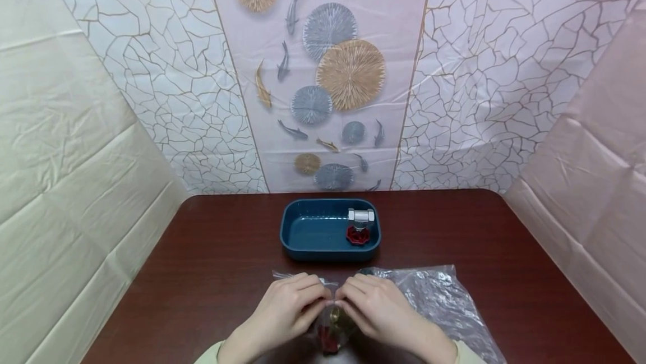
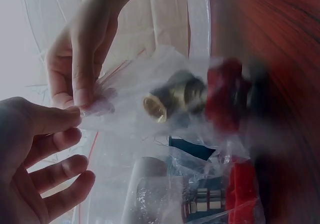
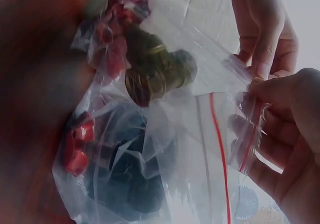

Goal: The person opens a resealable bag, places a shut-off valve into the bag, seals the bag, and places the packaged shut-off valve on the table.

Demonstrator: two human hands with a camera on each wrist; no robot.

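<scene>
Where the left hand (image 1: 287, 305) is seen, at seven o'clock from a teal tray (image 1: 318, 255) on the red-brown table (image 1: 202, 257), its grip is clamped on a clear plastic bag (image 2: 135, 78), pinched between thumb and finger. Inside the bag, between the hands, a brass valve (image 2: 182, 96) is held at six o'clock from the meeting fingertips, about midway, so neither hand is clearly nearer. Its long axis is set roughly twelve to six: the open end is turned toward the fingers, the red handwheel (image 2: 225, 96) toward the table; whether the table is touched cannot be told. At one o'clock, a chrome valve (image 1: 360, 217) is contained in the tray. By the right hand (image 1: 381, 305), the bag is likewise pinched. At its three o'clock, loose plastic (image 1: 444, 302) is spread.
</scene>
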